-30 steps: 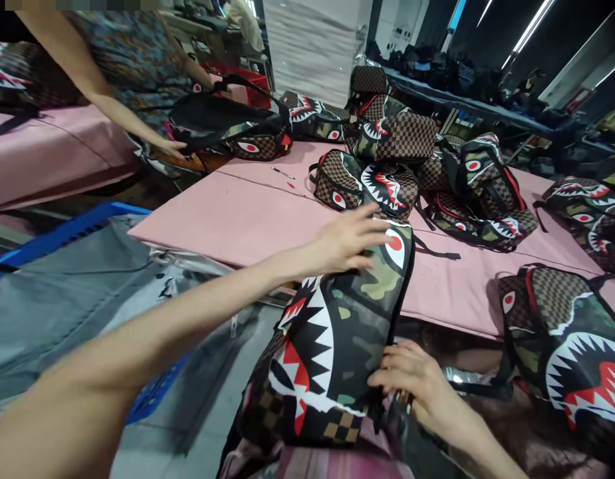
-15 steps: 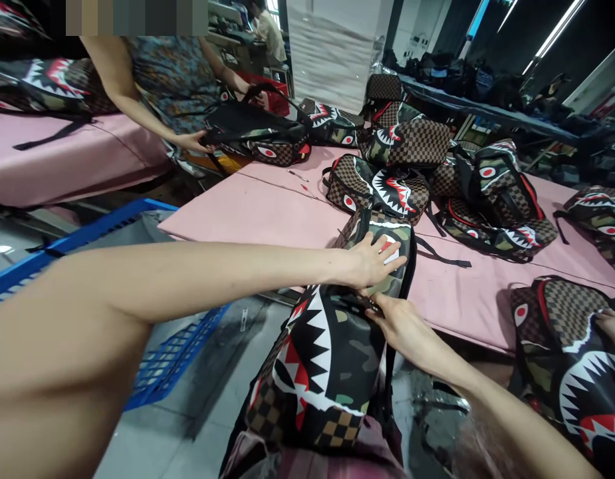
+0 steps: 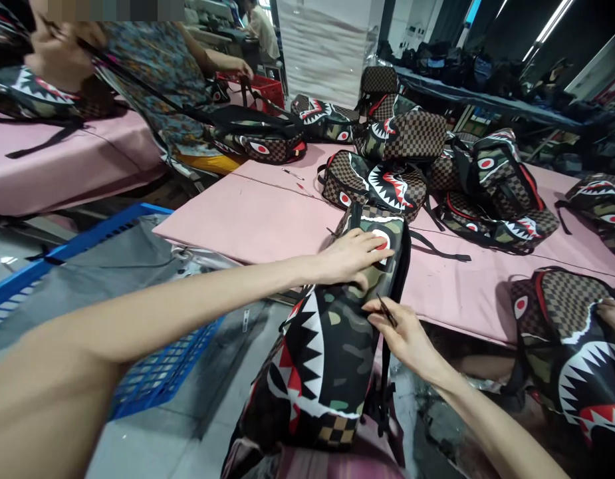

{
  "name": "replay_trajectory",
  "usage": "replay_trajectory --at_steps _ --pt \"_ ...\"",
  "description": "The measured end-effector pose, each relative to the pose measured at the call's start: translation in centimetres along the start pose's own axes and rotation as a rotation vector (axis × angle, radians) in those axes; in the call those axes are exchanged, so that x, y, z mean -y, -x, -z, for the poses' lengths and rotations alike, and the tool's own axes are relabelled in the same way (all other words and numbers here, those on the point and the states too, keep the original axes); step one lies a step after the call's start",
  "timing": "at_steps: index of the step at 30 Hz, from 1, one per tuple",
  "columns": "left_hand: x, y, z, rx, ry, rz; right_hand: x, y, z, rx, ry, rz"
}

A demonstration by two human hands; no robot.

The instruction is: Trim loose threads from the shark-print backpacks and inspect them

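A backpack (image 3: 342, 332) with a camouflage, brown check and shark-mouth print lies across my lap and the table's front edge. On its upper part rests my left hand (image 3: 350, 256), fingers stretched out beside the red-and-white eye, thumb lower on the camouflage cloth. Close by, at the bag's right side, my right hand (image 3: 401, 332) pinches a small dark pointed tool (image 3: 385, 311), its tip pointing up and left. The tool's kind is too small to make out. A black strap (image 3: 439, 249) trails from the bag onto the table.
Several similar backpacks (image 3: 401, 136) are heaped at the back of the pink table (image 3: 247, 206). A blue basket (image 3: 88, 239) stands on the floor at left. Across the table a co-worker (image 3: 147, 86) handles a bag; another person's hand (image 3: 614, 316) touches a backpack at right.
My right hand has drawn slightly away from the bag, bringing the pointed tool into view. My left hand has slid left. The co-worker's near hand has risen, pulling a strap.
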State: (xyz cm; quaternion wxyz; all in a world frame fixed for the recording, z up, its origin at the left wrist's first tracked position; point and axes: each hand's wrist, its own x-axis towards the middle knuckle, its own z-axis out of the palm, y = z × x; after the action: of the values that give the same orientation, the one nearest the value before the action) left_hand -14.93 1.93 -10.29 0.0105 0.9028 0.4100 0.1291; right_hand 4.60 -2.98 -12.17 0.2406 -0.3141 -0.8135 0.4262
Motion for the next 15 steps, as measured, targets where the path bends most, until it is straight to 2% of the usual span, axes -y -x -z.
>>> replay_trajectory --at_steps 2,4,6,8,11,15 --pt "-0.2 2.0 1.2 -0.001 0.148 -0.036 -0.1 0.7 0.3 0.027 0.029 0.046" --pt "-0.9 4.4 1.9 0.050 0.215 -0.044 -0.1 1.1 0.7 0.065 0.059 0.101" --pt "-2.2 6.6 2.1 0.091 0.228 0.008 0.2 1.1 1.1 0.113 0.126 0.128" --pt "-3.6 8.2 1.7 0.067 0.212 0.128 0.6 1.0 1.4 0.170 0.238 0.125" --pt "-5.9 9.8 0.3 -0.071 0.147 0.272 0.8 1.0 1.3 0.210 0.404 0.160" --pt "-8.0 11.9 -2.3 -0.320 0.058 0.295 -0.1 1.7 -0.4 0.119 0.567 0.395"
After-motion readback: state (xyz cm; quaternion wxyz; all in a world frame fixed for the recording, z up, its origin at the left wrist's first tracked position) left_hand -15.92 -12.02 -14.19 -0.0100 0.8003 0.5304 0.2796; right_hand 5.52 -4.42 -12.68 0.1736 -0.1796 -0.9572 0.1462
